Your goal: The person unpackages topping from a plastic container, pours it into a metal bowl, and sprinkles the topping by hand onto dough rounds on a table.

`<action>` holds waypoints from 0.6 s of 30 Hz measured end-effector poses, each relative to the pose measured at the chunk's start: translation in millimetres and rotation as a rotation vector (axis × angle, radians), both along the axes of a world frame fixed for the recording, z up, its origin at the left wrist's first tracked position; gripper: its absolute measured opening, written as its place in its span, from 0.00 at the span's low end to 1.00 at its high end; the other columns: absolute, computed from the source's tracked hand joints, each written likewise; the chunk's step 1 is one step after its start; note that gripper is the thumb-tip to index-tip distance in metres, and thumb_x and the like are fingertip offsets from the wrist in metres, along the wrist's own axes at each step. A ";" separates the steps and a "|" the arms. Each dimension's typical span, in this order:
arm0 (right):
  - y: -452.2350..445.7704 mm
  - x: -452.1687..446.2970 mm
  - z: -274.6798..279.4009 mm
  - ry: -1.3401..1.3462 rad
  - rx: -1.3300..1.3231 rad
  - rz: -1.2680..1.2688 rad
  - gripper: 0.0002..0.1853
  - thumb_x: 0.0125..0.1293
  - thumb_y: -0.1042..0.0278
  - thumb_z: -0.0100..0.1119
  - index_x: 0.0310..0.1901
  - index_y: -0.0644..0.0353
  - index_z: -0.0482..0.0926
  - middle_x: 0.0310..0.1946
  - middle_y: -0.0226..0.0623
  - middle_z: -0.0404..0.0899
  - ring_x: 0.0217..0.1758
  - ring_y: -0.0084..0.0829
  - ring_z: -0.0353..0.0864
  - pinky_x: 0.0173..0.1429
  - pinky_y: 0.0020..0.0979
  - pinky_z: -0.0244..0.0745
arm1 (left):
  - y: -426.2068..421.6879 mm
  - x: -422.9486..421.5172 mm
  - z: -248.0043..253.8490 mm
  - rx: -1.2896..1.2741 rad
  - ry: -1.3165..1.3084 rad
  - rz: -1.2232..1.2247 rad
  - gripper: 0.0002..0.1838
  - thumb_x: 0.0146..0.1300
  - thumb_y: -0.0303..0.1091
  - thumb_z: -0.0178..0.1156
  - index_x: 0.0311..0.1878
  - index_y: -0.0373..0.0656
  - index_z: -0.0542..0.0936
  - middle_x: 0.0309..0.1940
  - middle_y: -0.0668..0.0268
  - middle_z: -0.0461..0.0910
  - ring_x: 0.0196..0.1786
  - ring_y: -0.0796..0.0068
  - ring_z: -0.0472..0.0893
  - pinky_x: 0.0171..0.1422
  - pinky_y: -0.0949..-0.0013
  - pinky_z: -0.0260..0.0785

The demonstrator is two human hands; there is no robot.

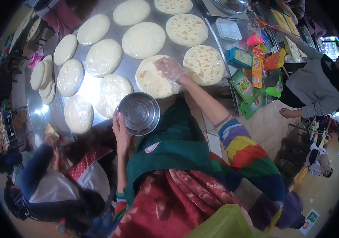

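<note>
My left hand (122, 129) grips the rim of a round metal bowl (139, 114), held in front of the green apron. A few small crumbs stick to the bowl's inside. My right hand (170, 70), in a clear plastic glove, lies over a flat round of dough (153, 88) near the table's front edge. Its fingers appear stretched out, with their tips on or just above the dough. Light brown bits are scattered on that round's left part. To its right, another dough round (204, 65) is dotted with the same bits.
Several plain, shiny dough rounds (103, 58) cover the metal table (92, 85), and some overlap in a pile (47, 79) at left. Packets and a green cup (274, 91) sit at right. Co-workers stand at left (58, 186) and right (316, 85).
</note>
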State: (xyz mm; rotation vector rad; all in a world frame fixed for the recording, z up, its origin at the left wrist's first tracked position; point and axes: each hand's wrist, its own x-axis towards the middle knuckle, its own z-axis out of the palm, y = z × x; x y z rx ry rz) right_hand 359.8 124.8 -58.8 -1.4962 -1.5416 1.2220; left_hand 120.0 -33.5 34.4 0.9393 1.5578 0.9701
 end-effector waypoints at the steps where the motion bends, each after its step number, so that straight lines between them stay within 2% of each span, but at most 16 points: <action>1: -1.6 5.7 20.4 0.184 -0.260 -0.032 0.13 0.63 0.60 0.56 0.39 0.62 0.77 0.28 0.33 0.78 0.26 0.22 0.74 0.28 0.24 0.70 | 6.6 5.9 1.1 -0.005 -0.025 -0.004 0.23 0.71 0.42 0.41 0.62 0.35 0.64 0.54 0.55 0.70 0.56 0.70 0.69 0.62 0.69 0.59; 4: -5.0 31.8 43.5 0.373 -0.364 0.005 0.19 0.64 0.54 0.56 0.45 0.63 0.76 0.30 0.31 0.78 0.26 0.20 0.73 0.27 0.23 0.71 | 33.1 28.3 3.4 0.002 -0.043 -0.030 0.23 0.71 0.42 0.41 0.62 0.35 0.63 0.55 0.55 0.70 0.57 0.69 0.69 0.62 0.69 0.58; 7: -14.8 59.2 73.5 0.338 -0.377 0.106 0.22 0.64 0.55 0.55 0.53 0.63 0.73 0.37 0.36 0.79 0.27 0.21 0.75 0.28 0.22 0.72 | 69.0 65.9 3.7 0.061 0.029 -0.100 0.23 0.71 0.41 0.41 0.63 0.36 0.63 0.55 0.55 0.70 0.58 0.69 0.68 0.63 0.69 0.57; 10: -15.7 94.1 106.8 0.229 -0.422 0.135 0.24 0.65 0.55 0.53 0.57 0.63 0.69 0.45 0.44 0.77 0.37 0.29 0.79 0.39 0.27 0.75 | 113.3 117.6 3.6 0.101 0.011 -0.206 0.23 0.70 0.41 0.42 0.63 0.37 0.63 0.54 0.55 0.70 0.57 0.69 0.68 0.62 0.70 0.57; 13: -3.5 143.3 72.5 0.015 -0.102 0.032 0.24 0.65 0.55 0.52 0.58 0.62 0.68 0.48 0.48 0.75 0.48 0.39 0.77 0.52 0.33 0.72 | 156.8 177.7 6.3 0.063 0.017 -0.294 0.24 0.70 0.42 0.42 0.63 0.38 0.63 0.54 0.54 0.70 0.57 0.68 0.68 0.62 0.70 0.57; 14: 4.7 163.2 58.9 0.000 -0.023 0.012 0.23 0.66 0.56 0.50 0.58 0.60 0.68 0.50 0.50 0.74 0.54 0.44 0.73 0.60 0.36 0.65 | 170.2 195.3 -3.0 0.091 0.058 -0.353 0.24 0.70 0.44 0.43 0.63 0.39 0.63 0.54 0.53 0.70 0.56 0.68 0.69 0.62 0.69 0.58; 18: 31.1 254.3 45.2 -0.192 -0.106 -0.146 0.22 0.64 0.58 0.50 0.56 0.62 0.69 0.48 0.53 0.74 0.51 0.48 0.74 0.57 0.39 0.67 | 221.9 272.8 -17.8 0.076 -0.048 -0.377 0.25 0.70 0.46 0.43 0.64 0.41 0.62 0.54 0.54 0.69 0.55 0.65 0.70 0.60 0.67 0.59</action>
